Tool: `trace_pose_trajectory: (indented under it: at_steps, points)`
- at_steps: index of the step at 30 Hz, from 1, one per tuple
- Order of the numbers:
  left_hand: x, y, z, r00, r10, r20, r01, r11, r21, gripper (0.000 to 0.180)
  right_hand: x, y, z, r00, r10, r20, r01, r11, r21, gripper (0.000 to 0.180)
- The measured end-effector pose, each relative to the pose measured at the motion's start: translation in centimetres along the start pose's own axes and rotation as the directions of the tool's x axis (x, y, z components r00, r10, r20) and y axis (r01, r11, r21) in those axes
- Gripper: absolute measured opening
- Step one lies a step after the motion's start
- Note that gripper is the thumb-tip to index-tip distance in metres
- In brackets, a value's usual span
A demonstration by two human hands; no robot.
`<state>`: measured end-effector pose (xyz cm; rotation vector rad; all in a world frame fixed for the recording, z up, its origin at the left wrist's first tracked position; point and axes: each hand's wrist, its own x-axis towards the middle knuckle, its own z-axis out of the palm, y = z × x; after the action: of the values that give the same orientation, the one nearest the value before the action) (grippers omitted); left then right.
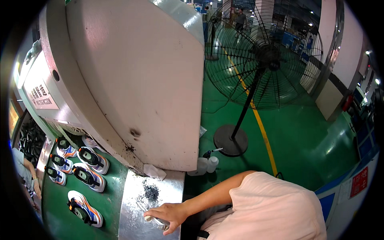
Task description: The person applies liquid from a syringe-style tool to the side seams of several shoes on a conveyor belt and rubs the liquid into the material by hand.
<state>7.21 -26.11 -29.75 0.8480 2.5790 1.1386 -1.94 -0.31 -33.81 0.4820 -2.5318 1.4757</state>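
My right hand [170, 215] reaches leftward across a metal ledge [134, 190], its fingers bent around a small tan and grey thing [149, 218]. The fingers cover much of that thing, so I cannot tell its kind. On the ledge, beyond the hand, lie a heap of black crumbs [151, 193] and a scatter of pale bits. A crumpled white cloth or paper [154, 172] rests against the foot of the beige machine housing [140, 80]. Left of the ledge, several white, blue and orange sneakers [85, 209] sit on a green belt [108, 192]. My left hand is out of view.
A large black floor fan [269, 58] stands on the green floor beyond the housing. White plastic bottles [212, 164] stand by the ledge. A co-worker's arm [31, 170] shows at the far left, near a pile of dark pieces [32, 138]. Another person [240, 21] is far back.
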Motion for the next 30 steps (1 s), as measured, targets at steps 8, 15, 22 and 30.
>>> trace_pose_trajectory:
  at_steps: [8,15,22,30]
  points:
    - [2.7,-1.2,1.6,0.981,-0.010,0.193,0.009,1.000,0.006,0.024,0.1,1.0,0.2,1.000,-0.004,-0.029,0.004,1.000,0.017,0.083]
    - [3.3,-1.6,2.7,0.927,-0.047,0.373,0.039,0.999,0.028,0.025,-0.5,0.1,0.6,0.999,-0.021,-0.051,0.022,0.999,0.028,0.083]
    - [3.7,-4.9,3.5,0.810,-0.179,0.558,0.172,0.983,0.065,0.026,0.4,-0.7,0.7,0.992,-0.083,-0.093,0.083,0.997,0.003,0.082]
    - [-10.1,-10.3,4.7,0.416,-0.345,0.841,0.438,0.887,0.147,0.027,0.3,-5.5,-2.6,1.000,0.011,-0.023,-0.014,0.987,-0.162,0.089]
